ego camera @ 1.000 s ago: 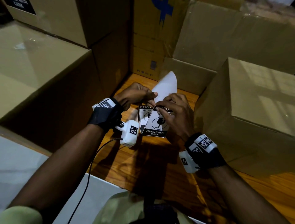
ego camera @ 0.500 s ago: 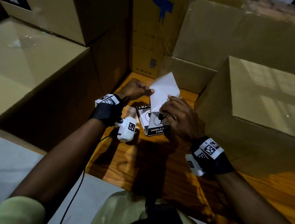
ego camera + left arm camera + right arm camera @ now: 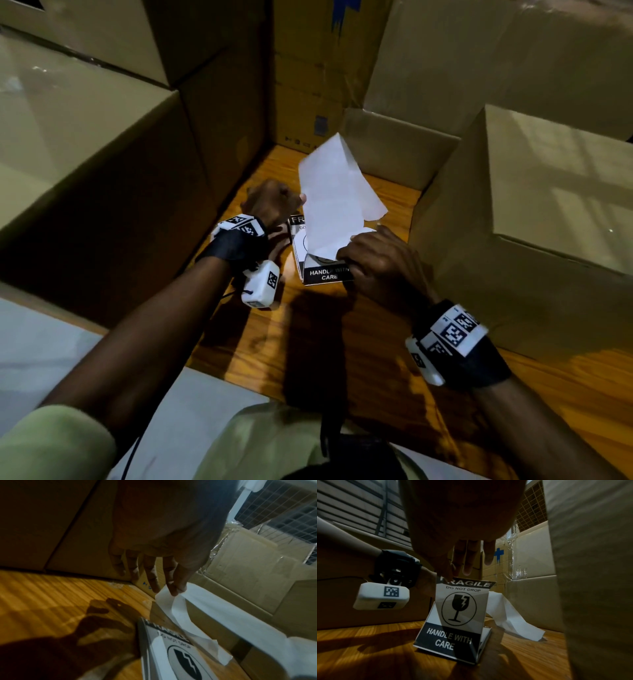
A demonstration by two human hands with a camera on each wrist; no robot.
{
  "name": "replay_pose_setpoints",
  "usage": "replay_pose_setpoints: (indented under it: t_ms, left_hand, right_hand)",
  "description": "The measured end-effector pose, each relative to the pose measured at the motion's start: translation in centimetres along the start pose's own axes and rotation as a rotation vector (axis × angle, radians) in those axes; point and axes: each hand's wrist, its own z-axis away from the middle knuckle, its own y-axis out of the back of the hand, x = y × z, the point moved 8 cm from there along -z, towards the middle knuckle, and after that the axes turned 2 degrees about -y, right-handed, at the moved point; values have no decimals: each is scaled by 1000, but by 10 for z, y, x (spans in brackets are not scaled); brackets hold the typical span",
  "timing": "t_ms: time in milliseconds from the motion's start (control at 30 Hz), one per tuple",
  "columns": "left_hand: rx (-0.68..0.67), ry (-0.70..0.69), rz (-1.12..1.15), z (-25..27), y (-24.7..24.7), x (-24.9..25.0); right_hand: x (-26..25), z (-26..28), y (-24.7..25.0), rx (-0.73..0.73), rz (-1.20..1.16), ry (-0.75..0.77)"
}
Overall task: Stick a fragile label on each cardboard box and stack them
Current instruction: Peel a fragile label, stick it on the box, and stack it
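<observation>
Currently the left hand (image 3: 270,202) has thumb and forefinger pinched on the upper edge of the white backing sheet (image 3: 334,202), other fingers loose — sheet rises up and away from the label stack (image 3: 322,270) on the wooden floor (image 3: 329,342). Fragile label (image 3: 462,604) runs long-axis floor-to-fingers, top edge pinched by the right hand (image 3: 380,263), bottom still at the stack. Nearest cardboard box (image 3: 534,212) sits just right of that hand — so the right hand likely carries it over once the backing is off.
</observation>
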Motion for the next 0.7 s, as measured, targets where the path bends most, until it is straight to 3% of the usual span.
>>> replay_pose_setpoints:
  t_ms: [167,267,333,533,633,700]
  left_hand:
    - [-10,80,-13,33,7,-5]
    - [-211,97,196,56,-10,1]
    - [-277,78,375,62,-19,8]
    - [-172,7,295,40,-19,5]
    - [-132,40,191,11,-38,-32]
    - [-128,103,152,17,-34,-26]
  right_hand:
    - [2,-1,-2,17,-17,-44]
    - [2,-2,-4,18,-31,-46]
    - [-1,-1,-6,12,-33,-50]
    - [-10,3,0,11,-22,-48]
    - [-13,7,4,-24,-4,-69]
    - [-11,13,2,-71,-14,-93]
